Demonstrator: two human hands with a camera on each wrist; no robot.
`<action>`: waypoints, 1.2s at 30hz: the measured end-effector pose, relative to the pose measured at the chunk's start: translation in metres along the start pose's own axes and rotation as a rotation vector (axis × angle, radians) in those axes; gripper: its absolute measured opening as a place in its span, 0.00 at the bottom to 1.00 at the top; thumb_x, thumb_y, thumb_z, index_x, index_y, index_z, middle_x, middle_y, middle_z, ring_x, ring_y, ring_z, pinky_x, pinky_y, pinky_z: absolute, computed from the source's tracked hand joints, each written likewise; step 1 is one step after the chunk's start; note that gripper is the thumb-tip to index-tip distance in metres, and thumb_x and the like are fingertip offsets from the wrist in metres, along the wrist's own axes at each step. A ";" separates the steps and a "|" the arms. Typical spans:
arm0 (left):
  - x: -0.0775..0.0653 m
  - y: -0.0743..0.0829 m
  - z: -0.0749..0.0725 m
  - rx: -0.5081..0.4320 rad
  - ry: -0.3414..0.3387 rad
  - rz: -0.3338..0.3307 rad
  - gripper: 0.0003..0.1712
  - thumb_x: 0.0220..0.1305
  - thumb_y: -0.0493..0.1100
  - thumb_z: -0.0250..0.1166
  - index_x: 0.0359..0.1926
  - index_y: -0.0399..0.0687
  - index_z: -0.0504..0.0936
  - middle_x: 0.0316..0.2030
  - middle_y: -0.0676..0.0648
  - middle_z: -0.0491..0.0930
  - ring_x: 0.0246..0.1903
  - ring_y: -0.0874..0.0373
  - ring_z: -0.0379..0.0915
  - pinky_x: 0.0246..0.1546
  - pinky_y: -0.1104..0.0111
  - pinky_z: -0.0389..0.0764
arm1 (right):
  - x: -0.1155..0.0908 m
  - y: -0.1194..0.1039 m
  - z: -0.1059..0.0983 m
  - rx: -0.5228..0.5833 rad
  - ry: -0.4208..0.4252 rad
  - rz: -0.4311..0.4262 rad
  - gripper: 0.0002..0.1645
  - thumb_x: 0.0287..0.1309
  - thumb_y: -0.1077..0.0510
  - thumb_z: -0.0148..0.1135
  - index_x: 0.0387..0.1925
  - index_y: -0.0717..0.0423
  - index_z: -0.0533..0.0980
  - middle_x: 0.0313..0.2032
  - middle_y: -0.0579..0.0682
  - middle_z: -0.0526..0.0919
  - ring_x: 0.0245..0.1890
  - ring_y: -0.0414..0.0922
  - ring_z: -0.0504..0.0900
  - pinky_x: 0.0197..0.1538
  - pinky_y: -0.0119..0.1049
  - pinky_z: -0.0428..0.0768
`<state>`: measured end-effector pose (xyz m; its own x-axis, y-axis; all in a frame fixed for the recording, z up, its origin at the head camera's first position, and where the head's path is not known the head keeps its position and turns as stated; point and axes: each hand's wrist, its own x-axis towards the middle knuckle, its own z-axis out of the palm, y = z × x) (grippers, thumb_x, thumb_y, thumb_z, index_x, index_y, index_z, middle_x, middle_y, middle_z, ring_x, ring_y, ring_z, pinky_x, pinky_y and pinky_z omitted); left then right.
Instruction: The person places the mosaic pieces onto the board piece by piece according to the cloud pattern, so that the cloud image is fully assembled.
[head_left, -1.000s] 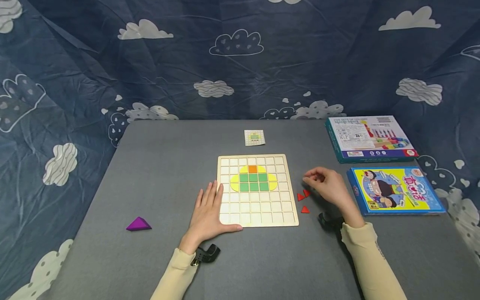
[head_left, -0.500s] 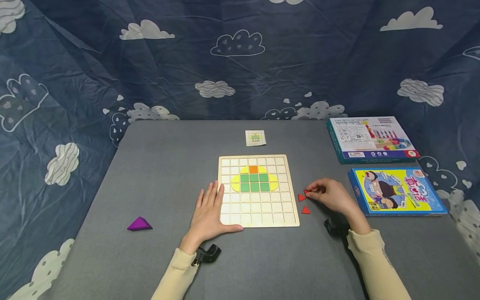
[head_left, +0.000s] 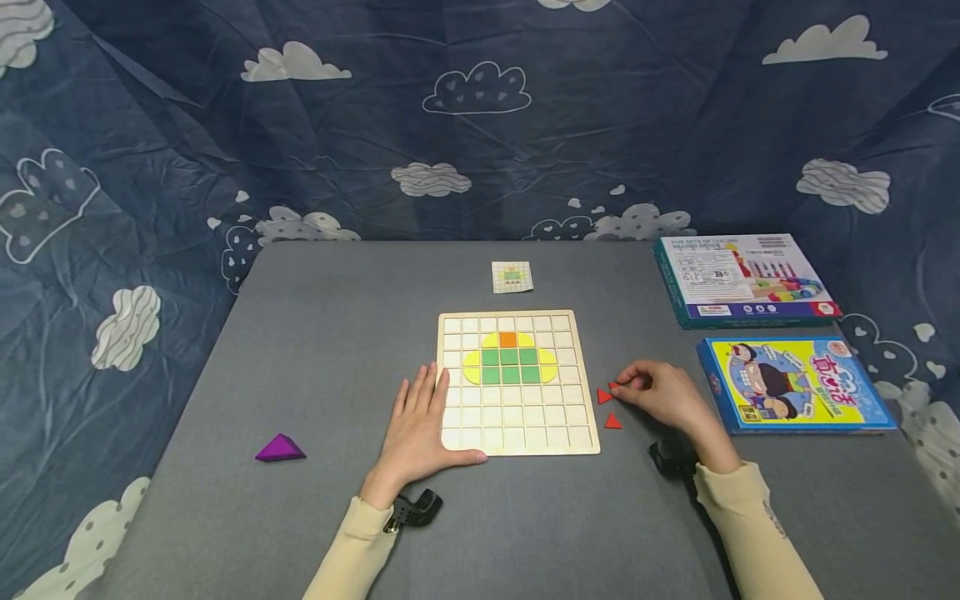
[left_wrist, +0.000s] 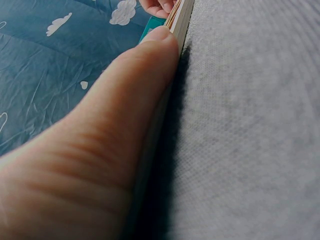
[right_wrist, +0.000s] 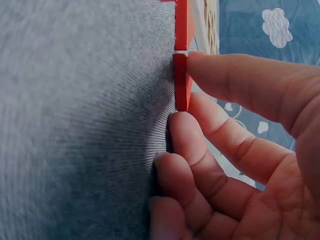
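A pale wooden grid board (head_left: 510,414) lies at the middle of the table, bearing green squares (head_left: 508,357), an orange square (head_left: 507,339) and yellow rounded pieces (head_left: 547,357). My left hand (head_left: 416,429) rests along its left side with straight fingers. In the left wrist view the thumb (left_wrist: 125,85) lies against the board's near edge. Right of the board, my right hand (head_left: 663,396) pinches a red triangle (right_wrist: 180,82) between thumb and index finger, low over the cloth. Two more red triangles, one nearly touching it (head_left: 604,397) and one nearer me (head_left: 613,422), lie flat.
A small pattern card (head_left: 512,277) lies beyond the board. At far left sits a purple faceted piece (head_left: 281,448). Two boxes, a white-and-green one (head_left: 746,279) and a blue-and-yellow one (head_left: 795,383), lie on the right. A cloud-printed cloth (head_left: 480,133) hangs behind the table.
My right hand has come down slightly toward me and taken hold of the farther-right red triangle of the upper pair. The left hand and the board stay in place.
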<state>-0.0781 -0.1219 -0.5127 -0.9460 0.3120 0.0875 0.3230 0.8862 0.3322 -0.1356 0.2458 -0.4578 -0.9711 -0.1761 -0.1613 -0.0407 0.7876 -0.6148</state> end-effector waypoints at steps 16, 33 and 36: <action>-0.001 -0.001 0.001 -0.004 0.033 0.019 0.76 0.36 0.86 0.56 0.74 0.39 0.45 0.72 0.38 0.43 0.72 0.47 0.32 0.68 0.54 0.35 | 0.000 -0.003 0.000 0.010 0.028 0.046 0.16 0.50 0.56 0.71 0.35 0.64 0.81 0.25 0.48 0.80 0.26 0.44 0.72 0.30 0.37 0.66; -0.001 0.000 0.001 -0.001 0.024 0.012 0.76 0.36 0.84 0.60 0.74 0.39 0.44 0.72 0.38 0.43 0.72 0.47 0.32 0.68 0.54 0.35 | -0.002 0.003 0.004 -0.033 0.098 0.077 0.16 0.48 0.54 0.73 0.33 0.64 0.82 0.25 0.49 0.81 0.27 0.46 0.75 0.29 0.38 0.67; -0.001 -0.001 0.001 -0.004 0.031 0.017 0.76 0.36 0.84 0.59 0.74 0.39 0.45 0.72 0.38 0.43 0.72 0.47 0.32 0.68 0.54 0.35 | -0.003 0.003 0.006 -0.025 0.102 0.074 0.15 0.49 0.55 0.73 0.33 0.63 0.81 0.25 0.49 0.81 0.26 0.45 0.75 0.29 0.38 0.67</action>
<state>-0.0776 -0.1222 -0.5143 -0.9407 0.3162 0.1226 0.3391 0.8794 0.3341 -0.1315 0.2448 -0.4635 -0.9905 -0.0568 -0.1256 0.0275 0.8110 -0.5844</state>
